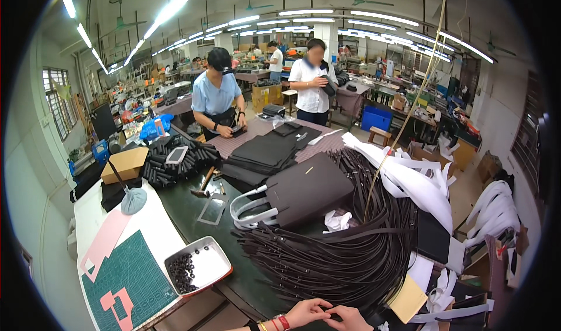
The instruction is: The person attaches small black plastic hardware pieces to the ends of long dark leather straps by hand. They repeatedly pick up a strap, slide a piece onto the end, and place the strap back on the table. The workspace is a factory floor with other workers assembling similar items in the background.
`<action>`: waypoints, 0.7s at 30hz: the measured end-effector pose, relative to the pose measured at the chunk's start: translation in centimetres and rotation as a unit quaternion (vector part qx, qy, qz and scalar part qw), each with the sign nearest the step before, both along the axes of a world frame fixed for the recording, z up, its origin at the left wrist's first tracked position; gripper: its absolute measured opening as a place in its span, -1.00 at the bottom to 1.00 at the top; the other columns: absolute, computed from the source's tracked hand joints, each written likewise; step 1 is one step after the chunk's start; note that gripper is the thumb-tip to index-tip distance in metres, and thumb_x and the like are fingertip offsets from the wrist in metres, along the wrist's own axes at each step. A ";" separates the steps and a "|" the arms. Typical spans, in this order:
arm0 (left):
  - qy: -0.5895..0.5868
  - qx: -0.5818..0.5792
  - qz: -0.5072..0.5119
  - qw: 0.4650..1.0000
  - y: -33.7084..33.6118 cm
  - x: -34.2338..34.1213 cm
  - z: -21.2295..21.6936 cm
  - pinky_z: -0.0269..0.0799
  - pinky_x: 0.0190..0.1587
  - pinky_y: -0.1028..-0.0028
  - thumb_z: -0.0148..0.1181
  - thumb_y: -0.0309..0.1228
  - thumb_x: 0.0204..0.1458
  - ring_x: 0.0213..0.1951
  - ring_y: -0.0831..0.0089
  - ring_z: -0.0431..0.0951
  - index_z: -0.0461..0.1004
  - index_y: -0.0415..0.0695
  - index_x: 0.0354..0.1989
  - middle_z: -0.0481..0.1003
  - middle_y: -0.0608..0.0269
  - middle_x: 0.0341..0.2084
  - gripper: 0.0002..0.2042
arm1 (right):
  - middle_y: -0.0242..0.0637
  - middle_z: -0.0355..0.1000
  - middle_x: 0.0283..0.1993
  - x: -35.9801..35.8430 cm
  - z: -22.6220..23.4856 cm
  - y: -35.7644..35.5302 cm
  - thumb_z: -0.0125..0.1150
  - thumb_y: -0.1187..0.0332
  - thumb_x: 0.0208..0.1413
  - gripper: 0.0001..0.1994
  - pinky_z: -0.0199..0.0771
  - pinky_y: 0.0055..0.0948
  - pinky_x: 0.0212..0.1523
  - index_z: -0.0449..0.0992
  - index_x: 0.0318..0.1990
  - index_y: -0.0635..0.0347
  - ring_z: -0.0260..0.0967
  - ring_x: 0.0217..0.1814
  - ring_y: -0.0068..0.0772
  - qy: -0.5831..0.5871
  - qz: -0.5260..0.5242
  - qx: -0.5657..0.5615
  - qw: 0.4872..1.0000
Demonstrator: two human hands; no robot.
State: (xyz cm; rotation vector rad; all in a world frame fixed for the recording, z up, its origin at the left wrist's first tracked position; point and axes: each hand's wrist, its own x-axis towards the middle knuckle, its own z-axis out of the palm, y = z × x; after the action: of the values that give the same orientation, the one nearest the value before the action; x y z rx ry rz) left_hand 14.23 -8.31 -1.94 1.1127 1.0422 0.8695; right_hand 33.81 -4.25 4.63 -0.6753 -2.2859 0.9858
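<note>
My left hand (306,313) and my right hand (349,319) meet at the lower edge, fingertips close together. Both are closed in a pinch, and whatever lies between the fingers is too small or hidden to make out. A red-banded watch (284,321) and bracelets circle my left wrist. Just beyond my hands spreads a large bundle of thin dark straps (333,261) with small metal fittings near the left ends. Behind it lies a dark bag-shaped piece (312,190) with pale grey handles (241,205). A crumpled white paper (337,221) rests beside the straps.
At left, a white tray (213,266) holds small black rings, next to a green cutting mat (131,278). A hammer (203,182), black rolled pieces (169,167) and stacked black sheets (266,150) lie farther back. White strips (403,179) drape at right. Two people stand across the table.
</note>
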 end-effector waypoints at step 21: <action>0.009 -0.096 -0.100 0.990 1.5 -0.5 1.0 0.13 -0.52 0.65 0.12 -0.12 0.20 -0.58 0.75 0.24 0.50 -0.11 -0.39 0.33 0.57 -0.63 -0.70 | -0.15 0.46 -0.35 0.0 0.3 1.5 0.29 0.39 -0.02 -0.81 0.46 -0.25 -0.30 0.53 -0.23 0.19 0.45 -0.31 -0.08 -0.018 0.039 0.082 0.996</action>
State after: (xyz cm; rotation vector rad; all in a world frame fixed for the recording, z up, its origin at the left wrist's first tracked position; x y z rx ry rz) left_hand 13.74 -6.84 -0.91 1.0436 0.9866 0.5879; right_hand 33.86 -2.71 4.93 -0.5433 -2.4099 0.8142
